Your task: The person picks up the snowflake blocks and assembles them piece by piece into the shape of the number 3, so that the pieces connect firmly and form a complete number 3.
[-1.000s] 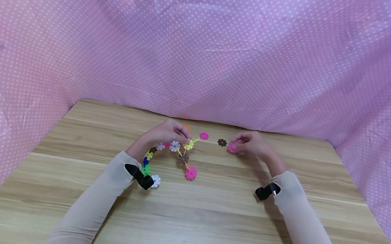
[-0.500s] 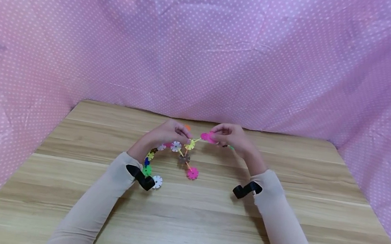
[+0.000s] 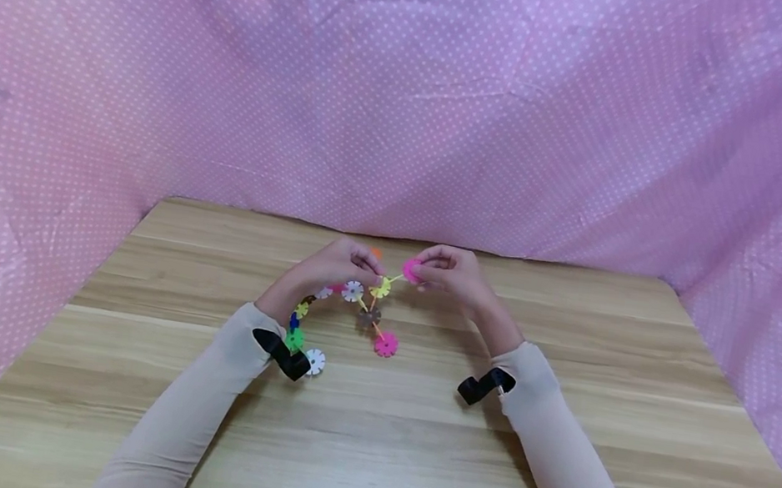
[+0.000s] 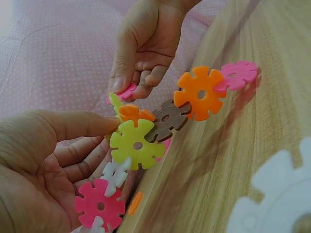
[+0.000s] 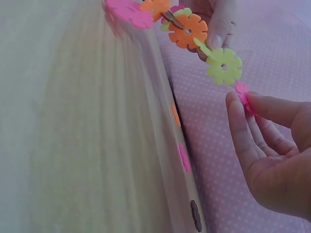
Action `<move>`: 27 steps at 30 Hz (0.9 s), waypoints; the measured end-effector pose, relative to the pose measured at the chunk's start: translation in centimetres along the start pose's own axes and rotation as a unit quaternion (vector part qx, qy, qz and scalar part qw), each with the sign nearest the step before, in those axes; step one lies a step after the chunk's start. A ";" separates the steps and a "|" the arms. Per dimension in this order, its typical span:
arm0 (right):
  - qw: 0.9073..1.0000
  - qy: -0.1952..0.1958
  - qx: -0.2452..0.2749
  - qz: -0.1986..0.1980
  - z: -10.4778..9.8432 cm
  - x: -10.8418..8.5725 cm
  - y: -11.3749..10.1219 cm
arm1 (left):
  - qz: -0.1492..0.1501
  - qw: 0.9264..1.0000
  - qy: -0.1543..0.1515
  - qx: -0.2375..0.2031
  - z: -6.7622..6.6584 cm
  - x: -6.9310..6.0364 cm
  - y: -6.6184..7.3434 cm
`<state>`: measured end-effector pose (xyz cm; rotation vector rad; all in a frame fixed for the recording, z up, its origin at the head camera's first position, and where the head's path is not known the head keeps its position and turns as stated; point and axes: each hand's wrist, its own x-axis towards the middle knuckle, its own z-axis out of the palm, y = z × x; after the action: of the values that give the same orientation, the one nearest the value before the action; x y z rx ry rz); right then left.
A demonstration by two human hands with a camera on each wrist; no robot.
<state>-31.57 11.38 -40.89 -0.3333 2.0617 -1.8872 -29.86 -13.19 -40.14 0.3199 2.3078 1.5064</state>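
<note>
A chain of notched plastic discs is held up between the hands. My left hand (image 3: 336, 265) pinches it near a yellow disc (image 4: 137, 145), beside an orange and a white disc in the left wrist view. Between thumb and fingers my right hand (image 3: 460, 277) pinches a pink disc (image 5: 244, 98), at the edge of a yellow-green disc (image 5: 224, 66); whether the two are joined I cannot tell. A branch with a brown disc (image 4: 167, 118), an orange disc (image 4: 200, 93) and a pink disc (image 3: 386, 344) runs toward the front. The left forearm hides part of the chain.
The chain curves left past a green disc (image 3: 294, 338) to a white disc (image 3: 315, 362). Along the back of the wooden table (image 3: 374, 461) lie loose orange (image 5: 175, 115), pink (image 5: 183, 158) and brown (image 5: 196, 216) discs. Pink dotted cloth (image 3: 411, 112) hangs behind.
My right hand has moved left with the pink disc, from beside the loose brown disc to the yellow end of the chain. The left hand has barely moved and keeps its pinch.
</note>
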 end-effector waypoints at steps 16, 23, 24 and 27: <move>0.999 0.017 0.043 0.005 0.9 -0.3 -0.1 | -0.001 1.000 0.004 -0.007 0.3 -0.1 0.2; 0.999 0.028 0.028 -0.004 0.8 -0.3 0.2 | 0.003 1.000 0.023 -0.004 0.6 -0.1 0.1; 0.999 0.031 0.028 -0.006 0.7 -0.2 0.2 | 0.006 1.000 0.027 -0.006 0.7 -0.1 0.1; 0.998 0.043 0.033 -0.011 0.7 -0.2 0.3 | 0.022 0.999 0.035 -0.012 0.9 0.0 0.0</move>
<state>-31.07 10.82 -41.24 -0.2638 2.0518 -2.0100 -29.48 -12.45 -40.44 0.3172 2.3481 1.5894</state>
